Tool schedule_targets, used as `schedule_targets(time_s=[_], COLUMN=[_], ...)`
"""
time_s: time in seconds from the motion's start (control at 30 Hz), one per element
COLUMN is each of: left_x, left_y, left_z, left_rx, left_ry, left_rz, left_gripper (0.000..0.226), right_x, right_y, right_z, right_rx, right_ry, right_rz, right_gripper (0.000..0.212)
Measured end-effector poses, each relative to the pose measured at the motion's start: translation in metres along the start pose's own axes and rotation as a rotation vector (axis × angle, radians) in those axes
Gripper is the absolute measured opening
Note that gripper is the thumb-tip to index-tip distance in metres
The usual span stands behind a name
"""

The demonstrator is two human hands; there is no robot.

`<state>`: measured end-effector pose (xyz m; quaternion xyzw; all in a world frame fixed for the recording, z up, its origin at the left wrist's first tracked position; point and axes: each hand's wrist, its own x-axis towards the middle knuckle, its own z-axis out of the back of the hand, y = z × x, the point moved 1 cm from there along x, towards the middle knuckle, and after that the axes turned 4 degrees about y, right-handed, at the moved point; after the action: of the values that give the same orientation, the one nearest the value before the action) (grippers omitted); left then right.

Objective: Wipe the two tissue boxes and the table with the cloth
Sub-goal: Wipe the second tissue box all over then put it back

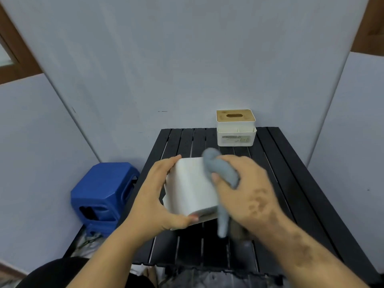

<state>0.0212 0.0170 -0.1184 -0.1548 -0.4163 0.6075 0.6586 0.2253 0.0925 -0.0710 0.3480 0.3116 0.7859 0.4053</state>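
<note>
I judged step 1 was in hand: my left hand point(153, 196) gripped the white tissue box point(191, 188), tilted above the counter point(291, 183), while my right hand point(245, 188), clamped on the grey cloth point(220, 169), rubbed its side; next probably the 2nd tissue box point(236, 127) at the back.

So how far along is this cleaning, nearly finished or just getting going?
Nothing looks clearly finished. In hand: the left hand grips the white tissue box, tipped up off the table, while the right hand rubs the grey cloth on it. Probably still left: the other tissue box with a wooden lid, standing untouched at the far edge, and the black slatted table itself.
</note>
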Motion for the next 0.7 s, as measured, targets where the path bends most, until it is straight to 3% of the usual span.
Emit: schedule_targets(time_s=[0.13,0.3,0.4,0.5,0.57,0.7], left_x=[-0.004,-0.006,-0.005,-0.004,-0.005,-0.006], left_y=[-0.003,-0.004,-0.008,-0.008,-0.005,0.0], left_z=[-0.004,-0.004,-0.008,-0.009,-0.008,-0.004], left_rx=[-0.012,0.01,0.03,-0.008,-0.026,-0.019], left_ry=[-0.015,-0.008,-0.006,-0.005,-0.016,-0.033], left_rz=[-0.035,-0.007,-0.027,-0.057,-0.039,0.019], left_gripper=[0.112,0.113,0.116,0.112,0.11,0.114], right_x=[-0.004,0.014,0.0,-0.025,-0.024,0.003], right_y=[0.014,-0.034,-0.007,0.028,0.021,-0.031], right_z=[-0.009,0.026,0.007,-0.017,-0.018,0.02], right_rx=[0.083,0.138,0.015,0.029,-0.013,-0.012], right_ry=[0.044,-0.028,-0.051,0.085,0.07,-0.056], right_rz=[0.072,-0.195,-0.043,0.109,0.135,-0.078], right_gripper=[0.014,0.008,0.012,0.026,0.03,0.015])
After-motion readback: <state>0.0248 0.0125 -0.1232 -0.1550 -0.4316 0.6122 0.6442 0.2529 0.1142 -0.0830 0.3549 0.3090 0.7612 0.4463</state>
